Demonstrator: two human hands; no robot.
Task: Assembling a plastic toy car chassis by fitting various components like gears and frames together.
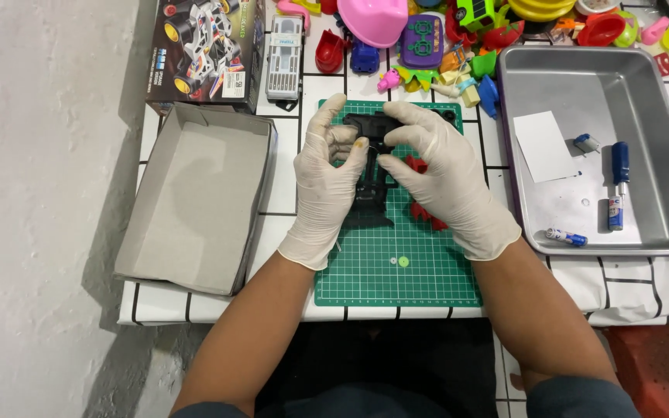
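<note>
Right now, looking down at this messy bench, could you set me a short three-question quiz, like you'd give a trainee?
1. True or false: both gloved hands, the left hand and the right hand, grip the black toy chassis over the green cutting mat.
2. Where does the blue-handled screwdriver lie? A) in the open cardboard box B) in the metal tray C) on the mat
3. Fill in: the two small round parts on the mat lie between the chassis and the ______ edge of the mat.

Key: 1 true; 2 B; 3 near (the person's side)
</note>
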